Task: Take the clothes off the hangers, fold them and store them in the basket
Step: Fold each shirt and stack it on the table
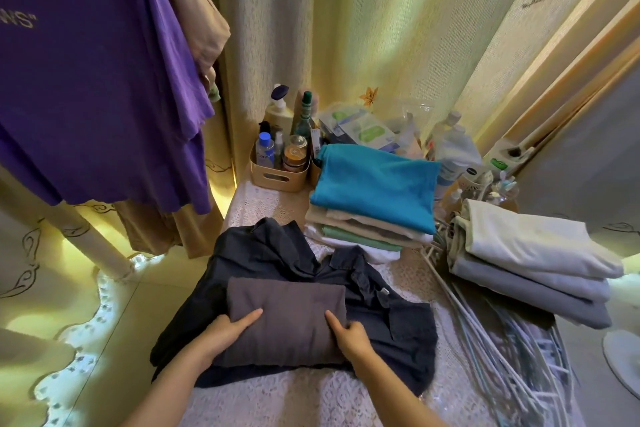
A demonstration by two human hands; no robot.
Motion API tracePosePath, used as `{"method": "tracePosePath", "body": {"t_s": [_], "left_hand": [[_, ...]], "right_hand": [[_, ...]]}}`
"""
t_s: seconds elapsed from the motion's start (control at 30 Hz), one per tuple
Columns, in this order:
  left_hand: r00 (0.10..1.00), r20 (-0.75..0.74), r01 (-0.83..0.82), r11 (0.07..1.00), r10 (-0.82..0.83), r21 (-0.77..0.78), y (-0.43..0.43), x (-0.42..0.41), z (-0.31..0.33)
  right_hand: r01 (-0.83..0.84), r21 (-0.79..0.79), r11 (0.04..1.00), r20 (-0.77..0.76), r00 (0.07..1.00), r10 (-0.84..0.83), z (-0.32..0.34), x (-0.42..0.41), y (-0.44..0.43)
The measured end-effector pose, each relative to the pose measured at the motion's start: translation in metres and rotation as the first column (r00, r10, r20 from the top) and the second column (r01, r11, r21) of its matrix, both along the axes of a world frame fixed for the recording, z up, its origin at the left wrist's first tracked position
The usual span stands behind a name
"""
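Observation:
A folded grey garment (289,314) lies on top of a dark navy shirt (391,333) spread on the lace-covered table (263,208). My left hand (230,328) grips the grey garment's near left edge, thumb on top. My right hand (348,333) grips its near right edge the same way. Behind them sits a stack of folded clothes topped by a teal shirt (375,184). A second stack of white and grey folded clothes (530,263) lies at the right. A purple T-shirt (93,80) and a beige garment (194,3) still hang at the upper left.
Several empty white hangers (502,333) lie piled at the table's right side. A beige caddy (277,177) with bottles stands at the back, beside packets and more bottles. Yellow curtains (381,28) close off the back. A white fan base (623,354) is at the far right.

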State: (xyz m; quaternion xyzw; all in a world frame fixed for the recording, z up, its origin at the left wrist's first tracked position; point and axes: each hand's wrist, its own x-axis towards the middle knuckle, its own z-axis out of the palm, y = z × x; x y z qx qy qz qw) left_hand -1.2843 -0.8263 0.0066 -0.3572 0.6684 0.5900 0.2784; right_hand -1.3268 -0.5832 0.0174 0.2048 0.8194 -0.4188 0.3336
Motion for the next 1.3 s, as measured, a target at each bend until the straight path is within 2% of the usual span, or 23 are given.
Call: {"method": "tracePosePath", "body": {"t_s": [0.1,0.13,0.23,0.37,0.47,0.53,0.57,0.6,0.63,0.67,0.7,0.73,0.77,0.83,0.93,1.0,1.03,1.07,1.1,1.17,1.23,1.3], "left_hand": [[0.999,-0.032,-0.022,0.939,0.036,0.344,-0.011,-0.011,0.031],[0.997,-0.078,0.01,0.922,0.022,0.388,-0.013,-0.018,0.047],[0.956,-0.29,0.138,0.925,-0.031,0.355,-0.008,-0.064,0.102],[0.83,-0.554,0.192,0.903,0.059,0.385,0.021,-0.149,0.173],[0.74,-0.656,0.198,0.882,0.151,0.427,0.049,-0.206,0.206],[0.718,-0.679,0.15,0.92,0.15,0.363,0.068,-0.236,0.204],[0.734,-0.667,0.09,0.955,0.128,0.282,0.076,-0.249,0.193],[0.765,-0.64,0.041,0.984,0.079,0.171,0.083,-0.258,0.179],[0.801,-0.598,0.031,0.998,0.002,0.046,0.088,-0.261,0.163],[0.828,-0.552,0.065,0.995,-0.098,-0.078,0.093,-0.261,0.146],[0.832,-0.52,0.115,0.977,-0.194,-0.18,0.097,-0.259,0.132],[0.82,-0.512,0.145,0.959,-0.254,-0.244,0.099,-0.257,0.12],[0.809,-0.519,0.151,0.95,-0.277,-0.272,0.099,-0.256,0.112],[0.8,-0.535,0.133,0.95,-0.272,-0.284,0.097,-0.253,0.106],[0.801,-0.576,-0.007,0.959,-0.165,-0.284,0.091,-0.237,0.101],[0.792,-0.602,-0.109,0.946,-0.103,-0.305,0.089,-0.214,0.087],[0.812,-0.567,-0.083,0.934,-0.139,-0.348,0.089,-0.201,0.077],[0.841,-0.49,0.019,0.918,-0.229,-0.397,0.091,-0.19,0.067],[0.85,-0.377,0.188,0.881,-0.368,-0.435,0.094,-0.18,0.055],[0.74,-0.177,0.52,0.719,-0.648,-0.462,0.101,-0.17,0.032],[0.659,-0.108,0.61,0.613,-0.744,-0.503,0.113,-0.172,0.025],[0.666,-0.074,0.623,0.608,-0.742,-0.492,0.127,-0.178,0.023]], "right_hand": [[0.128,-0.318,0.939,-0.16,0.969,-0.186,0.027,0.002,0.005],[0.126,-0.378,0.917,-0.248,0.941,-0.232,0.042,-0.002,0.009],[0.082,-0.491,0.867,-0.424,0.847,-0.321,0.096,-0.034,0.025],[0.028,-0.525,0.851,-0.616,0.678,-0.402,0.176,-0.104,0.052],[0.056,-0.481,0.875,-0.72,0.544,-0.431,0.211,-0.157,0.073],[0.117,-0.375,0.92,-0.778,0.499,-0.381,0.208,-0.188,0.086],[0.161,-0.275,0.948,-0.791,0.524,-0.318,0.199,-0.202,0.092],[0.187,-0.114,0.976,-0.774,0.599,-0.205,0.185,-0.213,0.097],[0.146,0.086,0.986,-0.704,0.709,-0.043,0.167,-0.222,0.102],[0.034,0.259,0.965,-0.585,0.801,0.128,0.147,-0.226,0.105],[-0.1,0.359,0.928,-0.462,0.845,0.27,0.129,-0.226,0.108],[-0.194,0.39,0.9,-0.386,0.853,0.351,0.116,-0.225,0.109],[-0.218,0.373,0.902,-0.374,0.854,0.362,0.108,-0.224,0.11],[-0.165,0.321,0.933,-0.434,0.849,0.3,0.105,-0.221,0.112],[-0.089,0.29,0.953,-0.539,0.808,0.239,0.109,-0.204,0.116],[0.047,0.206,0.977,-0.655,0.749,0.102,0.105,-0.177,0.118],[0.11,0.155,0.982,-0.702,0.712,0.031,0.101,-0.161,0.12],[0.142,0.112,0.984,-0.724,0.689,-0.017,0.095,-0.144,0.123],[0.144,0.083,0.986,-0.719,0.694,-0.041,0.088,-0.127,0.125],[0.12,0.063,0.991,-0.644,0.763,-0.051,0.069,-0.097,0.131],[0.098,0.094,0.991,-0.516,0.856,-0.036,0.049,-0.071,0.138],[0.064,0.16,0.985,-0.335,0.942,-0.006,0.029,-0.052,0.146]]}}
